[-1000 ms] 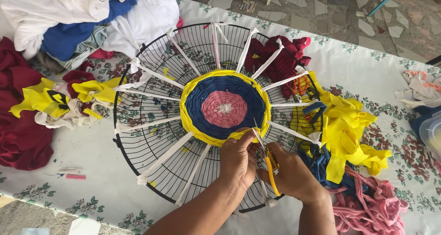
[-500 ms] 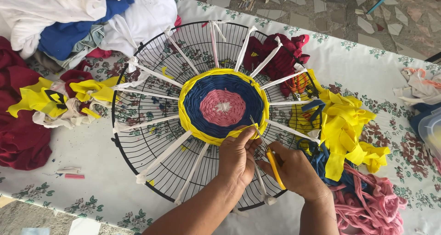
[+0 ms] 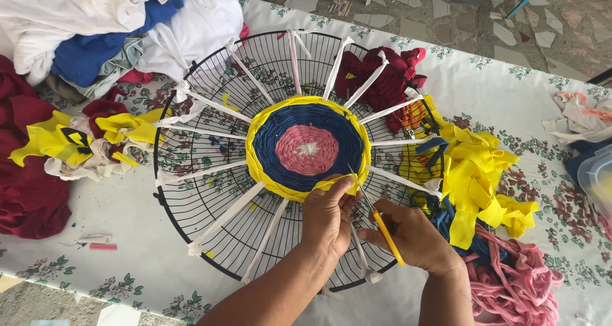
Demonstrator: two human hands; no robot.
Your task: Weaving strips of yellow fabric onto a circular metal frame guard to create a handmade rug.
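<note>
Two hands working soft, limp yellow strip (image 3: 336,184): left hand (image 3: 326,216) pinching its end, right hand (image 3: 413,237) gripping stiff tool (image 3: 386,231).

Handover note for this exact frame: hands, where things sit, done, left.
Left hand: pinches the yellow fabric strip at the lower edge of the round weave.
Right hand: grips a yellow-handled tool, tip toward the same spot.
Weave sits at the centre of the black wire fan guard, on white spoke strips.
Done: pink centre, blue band, most of the yellow outer ring.
Left: the strip's end is still loose; the outer guard is bare.
Spare yellow strips lie right, pink strips lower right.
</note>
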